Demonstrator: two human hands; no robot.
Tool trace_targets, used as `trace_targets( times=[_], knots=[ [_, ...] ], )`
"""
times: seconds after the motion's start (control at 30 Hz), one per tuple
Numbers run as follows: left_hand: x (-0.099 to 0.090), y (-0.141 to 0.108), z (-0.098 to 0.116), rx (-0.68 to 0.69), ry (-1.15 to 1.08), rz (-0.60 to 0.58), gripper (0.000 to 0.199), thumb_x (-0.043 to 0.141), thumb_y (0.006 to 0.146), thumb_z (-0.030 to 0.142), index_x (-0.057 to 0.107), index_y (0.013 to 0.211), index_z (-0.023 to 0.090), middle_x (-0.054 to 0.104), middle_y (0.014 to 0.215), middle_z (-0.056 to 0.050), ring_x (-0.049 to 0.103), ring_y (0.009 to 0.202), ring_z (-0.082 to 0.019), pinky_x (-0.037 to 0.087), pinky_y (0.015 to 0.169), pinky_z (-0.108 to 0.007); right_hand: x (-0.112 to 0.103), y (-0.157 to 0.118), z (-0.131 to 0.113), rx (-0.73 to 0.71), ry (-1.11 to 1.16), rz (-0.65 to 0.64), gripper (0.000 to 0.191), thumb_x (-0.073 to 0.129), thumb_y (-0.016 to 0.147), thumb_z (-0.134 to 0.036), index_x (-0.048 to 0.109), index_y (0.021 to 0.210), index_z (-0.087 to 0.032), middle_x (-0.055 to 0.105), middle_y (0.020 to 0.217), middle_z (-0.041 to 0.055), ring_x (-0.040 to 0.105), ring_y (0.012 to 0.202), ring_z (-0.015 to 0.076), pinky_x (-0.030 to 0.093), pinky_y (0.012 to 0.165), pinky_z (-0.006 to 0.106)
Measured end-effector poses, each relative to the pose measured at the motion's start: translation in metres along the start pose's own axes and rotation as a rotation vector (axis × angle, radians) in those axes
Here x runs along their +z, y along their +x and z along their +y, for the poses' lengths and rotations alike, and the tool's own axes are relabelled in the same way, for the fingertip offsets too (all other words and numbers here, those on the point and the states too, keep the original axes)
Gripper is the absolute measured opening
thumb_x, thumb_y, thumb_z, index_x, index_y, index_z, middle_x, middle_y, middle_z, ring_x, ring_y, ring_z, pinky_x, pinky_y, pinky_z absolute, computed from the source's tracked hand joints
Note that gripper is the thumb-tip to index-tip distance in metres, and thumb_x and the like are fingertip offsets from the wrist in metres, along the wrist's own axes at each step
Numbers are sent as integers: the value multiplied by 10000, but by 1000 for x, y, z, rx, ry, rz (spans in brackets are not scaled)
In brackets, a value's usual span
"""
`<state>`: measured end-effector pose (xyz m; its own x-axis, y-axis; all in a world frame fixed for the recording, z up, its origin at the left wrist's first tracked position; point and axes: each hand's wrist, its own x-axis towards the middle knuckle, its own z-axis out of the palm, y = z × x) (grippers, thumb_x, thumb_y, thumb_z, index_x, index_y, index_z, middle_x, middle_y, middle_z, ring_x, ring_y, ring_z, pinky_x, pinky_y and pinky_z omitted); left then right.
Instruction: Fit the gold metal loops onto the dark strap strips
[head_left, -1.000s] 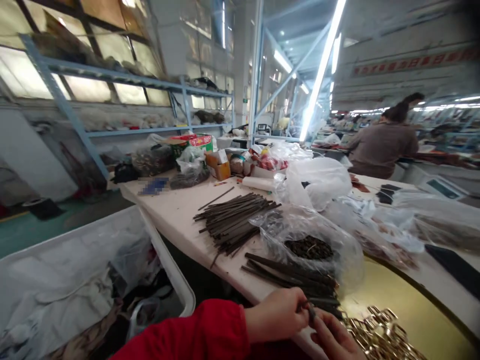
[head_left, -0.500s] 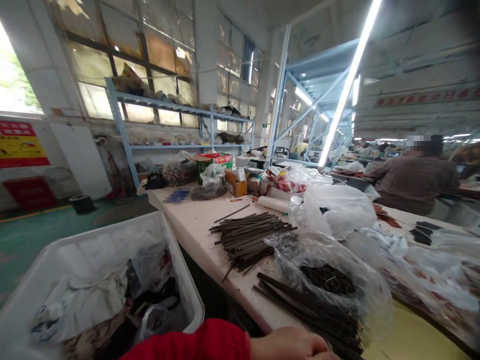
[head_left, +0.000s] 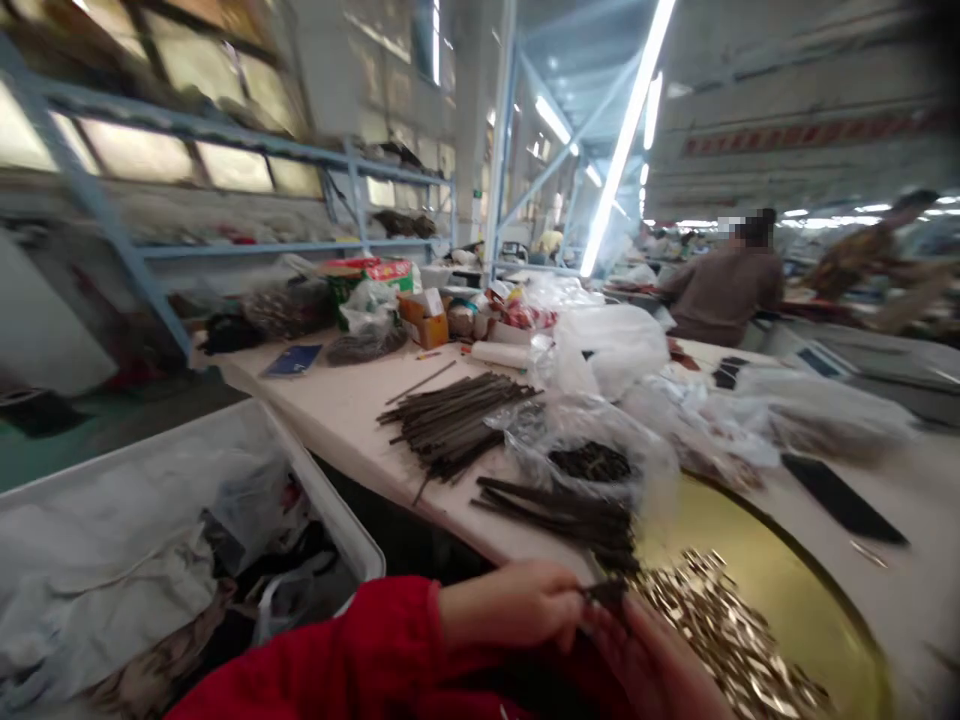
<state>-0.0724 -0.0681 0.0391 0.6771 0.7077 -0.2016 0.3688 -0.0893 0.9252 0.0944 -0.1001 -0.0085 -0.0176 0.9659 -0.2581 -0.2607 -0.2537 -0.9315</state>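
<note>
At the table's near edge, my left hand (head_left: 517,603), in a red sleeve, has its fingers closed on one end of a small dark strip (head_left: 606,594). My right hand (head_left: 656,655) meets it from the right, its fingers round the other side of the same strip; motion blurs both. Just beyond them lies a bundle of long dark strips (head_left: 559,518). A gold round tray (head_left: 795,560) beside my right hand holds many small shiny metal pieces (head_left: 724,620). Farther back are a fanned pile of dark strips (head_left: 454,418) and a clear bag with dark pieces (head_left: 589,461).
A white bin (head_left: 330,500) with cloth and plastic bags stands at the left. On the table (head_left: 337,415) are a blue booklet (head_left: 292,360), an orange box (head_left: 424,318), plastic bags and a black flat piece (head_left: 844,498). Two people are in the right background.
The view has swung right and down, bringing the gold tray and metal pieces into sight. My right hand has appeared, and both hands are now together at a small dark strip.
</note>
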Motion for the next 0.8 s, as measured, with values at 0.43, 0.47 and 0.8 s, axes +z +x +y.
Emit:
trace_targets(
  times=[0.43,0.47,0.8],
  knots=[
    [20,-11,11,-253,-511,-140,195,427,763,227,565,855,124,489,523,48,345,372,-31,213,378,-160,-11,-28,8,41,490,42,169,687,685,-294,589,784,-200,662,726,-19,626,661,111,509,658,251],
    [21,-12,11,-257,-511,-134,196,431,758,224,567,855,123,495,529,46,351,373,-30,222,377,-157,-12,-28,9,41,493,38,172,688,684,-294,585,784,-200,660,718,-18,625,661,113,506,658,255],
    [32,-19,8,-373,-441,-35,211,430,739,239,548,880,136,490,526,56,372,366,-39,272,357,-134,-10,-23,13,27,302,51,269,706,637,-365,552,704,-155,608,588,-31,548,544,74,429,555,187]
  ],
)
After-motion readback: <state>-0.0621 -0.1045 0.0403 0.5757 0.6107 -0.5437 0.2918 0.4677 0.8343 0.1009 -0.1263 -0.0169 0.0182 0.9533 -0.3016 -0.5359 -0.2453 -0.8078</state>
